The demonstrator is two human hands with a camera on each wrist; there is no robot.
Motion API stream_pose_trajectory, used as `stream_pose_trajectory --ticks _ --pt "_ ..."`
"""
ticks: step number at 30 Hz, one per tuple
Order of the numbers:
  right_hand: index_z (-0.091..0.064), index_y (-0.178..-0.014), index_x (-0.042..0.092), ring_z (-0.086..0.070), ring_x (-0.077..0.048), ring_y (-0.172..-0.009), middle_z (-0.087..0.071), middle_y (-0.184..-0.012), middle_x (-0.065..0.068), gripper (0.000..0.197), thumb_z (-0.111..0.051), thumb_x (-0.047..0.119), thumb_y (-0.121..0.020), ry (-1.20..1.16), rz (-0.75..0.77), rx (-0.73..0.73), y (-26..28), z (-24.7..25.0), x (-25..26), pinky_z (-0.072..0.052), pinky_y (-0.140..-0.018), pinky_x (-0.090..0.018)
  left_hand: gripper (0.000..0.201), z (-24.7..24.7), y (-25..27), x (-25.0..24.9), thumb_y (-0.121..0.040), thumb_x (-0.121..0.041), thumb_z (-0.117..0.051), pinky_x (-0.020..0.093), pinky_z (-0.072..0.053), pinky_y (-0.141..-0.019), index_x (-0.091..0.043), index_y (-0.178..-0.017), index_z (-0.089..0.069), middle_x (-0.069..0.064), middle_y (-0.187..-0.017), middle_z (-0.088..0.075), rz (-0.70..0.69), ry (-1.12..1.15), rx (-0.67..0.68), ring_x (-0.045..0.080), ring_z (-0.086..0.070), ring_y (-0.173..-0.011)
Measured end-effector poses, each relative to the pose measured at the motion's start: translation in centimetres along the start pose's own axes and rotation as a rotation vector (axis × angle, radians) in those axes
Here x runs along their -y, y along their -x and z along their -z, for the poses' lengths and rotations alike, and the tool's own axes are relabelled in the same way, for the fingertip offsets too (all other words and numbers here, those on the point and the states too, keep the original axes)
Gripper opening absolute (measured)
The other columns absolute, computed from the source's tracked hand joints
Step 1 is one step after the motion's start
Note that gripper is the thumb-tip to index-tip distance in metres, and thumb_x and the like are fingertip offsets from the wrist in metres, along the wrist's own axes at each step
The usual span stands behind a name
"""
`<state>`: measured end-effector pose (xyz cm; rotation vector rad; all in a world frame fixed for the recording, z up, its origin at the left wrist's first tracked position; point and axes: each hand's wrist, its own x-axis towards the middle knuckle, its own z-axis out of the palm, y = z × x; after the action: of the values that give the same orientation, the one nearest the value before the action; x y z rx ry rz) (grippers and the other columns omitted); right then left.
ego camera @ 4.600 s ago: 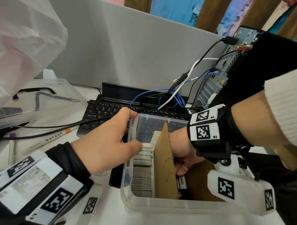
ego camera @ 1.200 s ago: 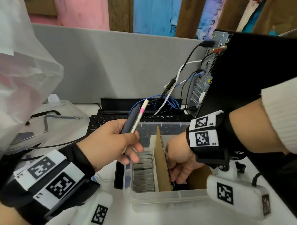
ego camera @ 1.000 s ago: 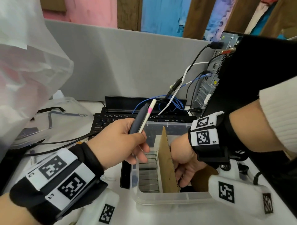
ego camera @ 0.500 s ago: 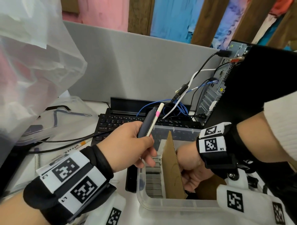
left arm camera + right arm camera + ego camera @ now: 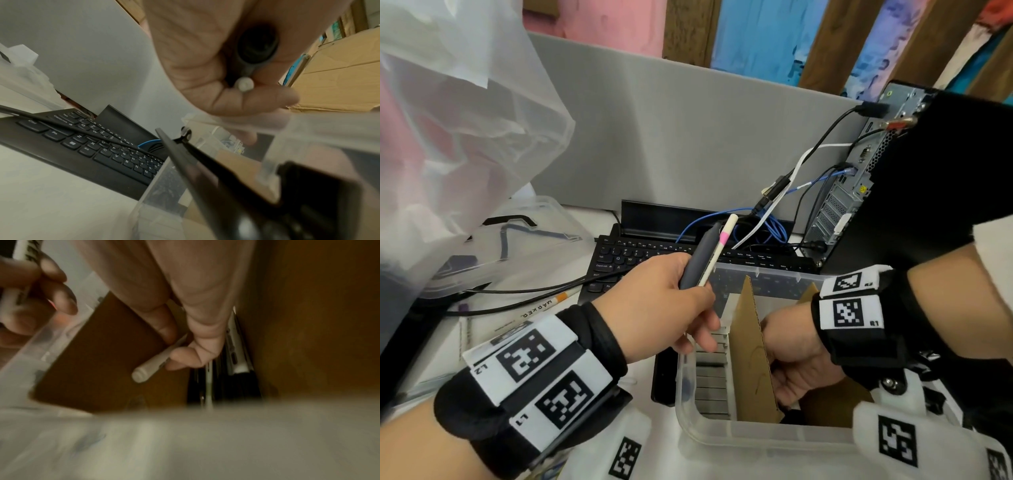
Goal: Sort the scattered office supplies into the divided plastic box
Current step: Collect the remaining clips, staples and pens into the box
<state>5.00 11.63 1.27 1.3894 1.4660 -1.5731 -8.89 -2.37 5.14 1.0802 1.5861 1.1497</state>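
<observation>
Office desk: keyboard (image 5: pixel 640 257), PC tower (image 5: pixel 893 192) w/ cables, grey partition (image 5: pixel 688 137).

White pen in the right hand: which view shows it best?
Right wrist view. There the white pen shows its capped end and barrel, pinched by the right hand down inside the plastic box. In the head view the cardboard divider and the hand hide it. The left wrist view doesn't show it.

Right fingers (image 5: pixel 185 355) behind cardboard divider (image 5: pixel 751 346)
</observation>
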Motion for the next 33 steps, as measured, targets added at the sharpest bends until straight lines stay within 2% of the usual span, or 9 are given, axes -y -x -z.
stream_pose_trajectory --ticks 7,10,13,17,20,24,27,30,33 --pt "-0.052 -0.079 0.004 -0.051 -0.01 -0.043 -0.057 -0.063 -0.01 0.02 -0.041 0.001 -0.096 0.115 0.095 -0.081 5.5 0.5 2.0 -0.042 -0.041 -0.015 0.005 -0.1 0.0 -0.1 -0.097 -0.008 -0.047 0.023 -0.045 -0.041 -0.007 -0.092 -0.048 0.011 -0.071 -0.068 0.013 -0.016 0.0 0.02 -0.065 -0.054" --pt "-0.05 -0.096 0.001 -0.05 -0.013 -0.046 -0.054 -0.067 -0.013 0.004 -0.048 0.0 -0.094 0.13 0.164 -0.15 8.5 1.0 2.2 -0.042 -0.038 -0.016 0.004 0.0 0.0 -0.5 -0.097 -0.009 -0.049 0.023 -0.048 -0.041 -0.006 -0.094 -0.048 0.012 -0.072 -0.068 0.041 0.003 0.011 0.021 -0.067 -0.055" --pt "-0.055 -0.101 -0.001 -0.059 -0.015 -0.047 -0.06 -0.067 -0.015 0.011 -0.054 -0.001 -0.09 0.061 0.269 -0.185 11.4 1.6 2.5 -0.046 -0.038 -0.017 0.004 0.1 0.2 -1.1 -0.096 -0.01 -0.052 0.024 -0.052 -0.044 -0.007 -0.093 -0.05 0.013 -0.073 -0.068 0.045 0.058 0.01 0.023 -0.068 -0.058" --pt "-0.057 -0.104 -0.004 -0.071 -0.021 -0.063 -0.063 -0.082 -0.019 0.015 -0.053 -0.006 -0.09 -0.07 0.51 -0.23 13.9 1.4 2.4 -0.054 -0.045 -0.02 0.004 -0.7 0.7 -2.7 -0.094 -0.012 -0.053 0.026 -0.057 -0.053 -0.01 -0.092 -0.052 0.015 -0.079 -0.071 0.019 0.195 -0.008 0.024 -0.072 -0.071" --pt "-0.055 -0.095 0.003 -0.071 -0.021 -0.072 -0.063 -0.085 -0.015 0.007 -0.052 -0.003 -0.093 -0.154 0.668 -0.227 14.5 0.7 2.2 -0.058 -0.055 -0.023 0.007 -1.8 0.7 -3.9 -0.095 -0.016 -0.053 0.029 -0.06 -0.063 -0.013 -0.1 -0.056 0.015 -0.09 -0.073 -0.005 0.25 0.01 0.025 -0.073 -0.081" --pt "-0.062 -0.085 0.011 -0.06 -0.011 -0.072 -0.065 -0.079 -0.004 0.007 -0.059 0.007 -0.091 -0.046 0.778 -0.332 14.4 0.3 1.8 -0.039 -0.055 -0.02 0.013 -3.4 0.6 -4.8 -0.094 -0.02 -0.053 0.039 -0.059 -0.077 -0.019 -0.105 -0.061 0.017 -0.099 -0.071 -0.069 0.193 0.014 0.029 -0.071 -0.089" --pt "-0.06 -0.08 0.008 -0.051 -0.007 -0.057 -0.059 -0.064 -0.003 0.013 -0.057 0.004 -0.092 -0.125 0.845 -0.301 14.1 0.4 1.8 -0.034 -0.05 -0.018 0.015 -4.2 0.6 -5.4 -0.093 -0.023 -0.053 0.034 -0.061 -0.065 -0.014 -0.103 -0.058 0.015 -0.082 -0.071 -0.083 0.245 0.026 0.027 -0.072 -0.076" --pt "-0.057 -0.079 0.006 -0.046 -0.006 -0.053 -0.052 -0.063 -0.003 0.014 -0.055 0.006 -0.093 -0.222 0.894 -0.24 13.8 0.5 2.4 -0.037 -0.045 -0.014 0.013 -4.4 0.3 -6.0 -0.091 -0.025 -0.052 0.025 -0.054 -0.047 -0.012 -0.095 -0.054 0.006 -0.065 -0.061 -0.119 0.238 0.009 0.017 -0.063 -0.054" --pt "-0.058 -0.093 0.004 -0.042 -0.006 -0.056 -0.055 -0.07 -0.004 0.012 -0.057 0.016 -0.093 -0.206 0.913 -0.192 13.6 0.8 3.0 -0.035 -0.043 -0.013 0.025 -4.6 -0.3 -6.3 -0.083 -0.033 -0.055 0.023 -0.044 -0.043 -0.014 -0.099 -0.052 0.007 -0.07 -0.056 -0.181 0.134 0.013 0.014 -0.05 -0.048"
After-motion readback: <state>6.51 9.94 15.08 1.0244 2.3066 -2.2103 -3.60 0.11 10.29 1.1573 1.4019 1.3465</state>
